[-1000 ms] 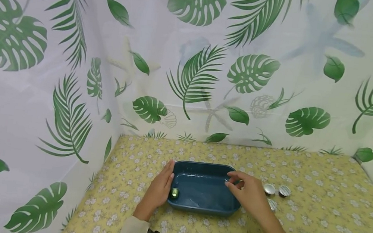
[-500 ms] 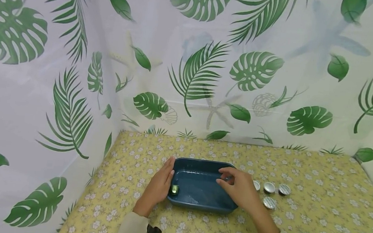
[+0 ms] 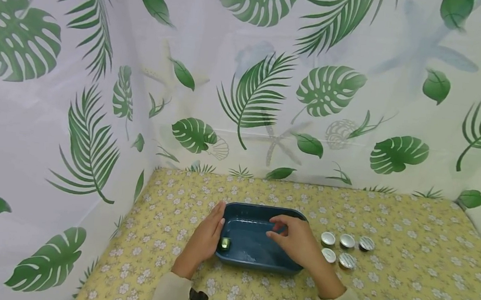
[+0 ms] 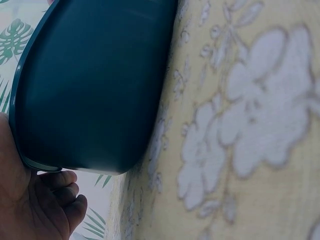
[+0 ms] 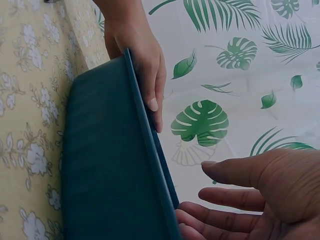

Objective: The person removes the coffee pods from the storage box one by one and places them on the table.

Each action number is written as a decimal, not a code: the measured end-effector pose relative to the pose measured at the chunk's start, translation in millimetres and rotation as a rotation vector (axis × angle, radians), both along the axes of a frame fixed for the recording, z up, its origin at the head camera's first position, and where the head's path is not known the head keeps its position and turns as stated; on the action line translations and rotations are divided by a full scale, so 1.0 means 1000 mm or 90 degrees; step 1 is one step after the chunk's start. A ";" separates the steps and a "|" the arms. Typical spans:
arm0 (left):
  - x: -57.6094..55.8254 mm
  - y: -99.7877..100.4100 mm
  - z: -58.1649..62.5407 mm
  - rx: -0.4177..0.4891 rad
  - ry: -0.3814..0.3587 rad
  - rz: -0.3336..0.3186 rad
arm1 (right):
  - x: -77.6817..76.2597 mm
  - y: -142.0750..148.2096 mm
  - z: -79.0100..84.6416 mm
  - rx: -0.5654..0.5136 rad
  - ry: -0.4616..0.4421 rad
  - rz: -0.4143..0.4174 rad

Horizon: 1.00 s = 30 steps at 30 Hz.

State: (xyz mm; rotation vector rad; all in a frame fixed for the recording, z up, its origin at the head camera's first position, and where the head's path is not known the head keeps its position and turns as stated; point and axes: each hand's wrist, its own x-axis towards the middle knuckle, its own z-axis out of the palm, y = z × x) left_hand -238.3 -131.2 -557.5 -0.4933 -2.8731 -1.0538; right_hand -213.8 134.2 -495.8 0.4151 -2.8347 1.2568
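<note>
A dark blue rectangular baking dish [image 3: 253, 238] stands on the table. My left hand [image 3: 204, 236] holds its left end in the head view, fingers along the outer wall and thumb at the rim. In the left wrist view, those fingers [image 4: 67, 195] bend beside the outer wall. Over the dish's right part hovers my right hand [image 3: 295, 237]; the right wrist view shows its thumb and fingers [image 5: 232, 199] apart, holding nothing visible. One shiny green coffee capsule [image 3: 225, 244] sits inside the dish at the front left corner.
Several capsules with pale or silver lids stand in two rows right of the dish, among them a front capsule [image 3: 347, 261] and a back right capsule [image 3: 367, 243]. A yellow floral cloth [image 3: 421, 264] covers the table. A leaf-patterned curtain [image 3: 335, 159] hangs behind.
My right hand has moved left from the dish's right rim to over its interior, uncovering capsules on the table. The left hand stays at the left end, and the green capsule has not moved.
</note>
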 end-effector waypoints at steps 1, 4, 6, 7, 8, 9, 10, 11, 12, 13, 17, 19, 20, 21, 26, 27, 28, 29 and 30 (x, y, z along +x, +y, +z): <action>0.000 -0.001 -0.001 0.000 0.001 0.000 | 0.000 -0.002 -0.001 -0.002 -0.004 0.002; 0.001 -0.002 -0.002 0.003 0.010 -0.002 | 0.001 -0.006 -0.003 -0.009 -0.012 0.010; 0.002 -0.002 -0.001 0.007 0.011 -0.002 | 0.001 -0.009 -0.003 -0.011 -0.017 0.014; 0.002 -0.002 -0.001 0.007 0.012 -0.001 | 0.001 -0.011 -0.003 -0.012 -0.019 0.017; 0.002 -0.002 -0.001 0.007 0.014 -0.001 | 0.001 -0.012 -0.003 -0.013 -0.021 0.020; 0.002 -0.002 0.000 0.012 0.014 -0.004 | 0.001 -0.014 -0.003 -0.013 -0.023 0.022; 0.001 -0.002 0.000 0.012 0.016 -0.007 | 0.001 -0.015 -0.003 -0.014 -0.025 0.025; 0.001 -0.002 0.001 0.014 0.016 -0.009 | 0.000 -0.016 -0.003 -0.014 -0.028 0.026; 0.002 -0.002 0.001 0.014 0.015 -0.011 | 0.000 -0.018 -0.004 -0.015 -0.031 0.025; 0.001 -0.002 0.002 0.015 0.015 -0.013 | 0.000 -0.020 -0.004 -0.016 -0.033 0.023; 0.001 -0.002 0.002 0.017 0.004 -0.020 | 0.002 -0.026 -0.006 -0.017 -0.044 0.016; 0.000 -0.001 0.001 0.016 0.003 -0.022 | 0.004 -0.028 -0.007 -0.016 -0.049 0.014; 0.000 -0.001 0.000 0.015 0.002 -0.022 | 0.004 -0.029 -0.007 -0.014 -0.052 0.014; 0.000 0.000 0.000 0.015 0.001 -0.022 | 0.004 -0.030 -0.008 -0.012 -0.054 0.012; 0.000 0.000 0.001 0.011 0.001 -0.012 | 0.001 -0.038 -0.012 -0.004 -0.047 0.015; 0.000 0.000 0.001 0.011 -0.001 -0.010 | 0.000 -0.040 -0.013 -0.003 -0.044 0.020; 0.001 0.000 0.002 0.013 -0.004 -0.008 | -0.001 -0.042 -0.013 -0.002 -0.040 0.026; 0.001 -0.001 0.003 0.014 -0.007 -0.005 | -0.001 -0.044 -0.014 -0.002 -0.038 0.033; 0.001 -0.001 0.003 0.015 -0.009 -0.003 | -0.002 -0.047 -0.015 -0.001 -0.036 0.039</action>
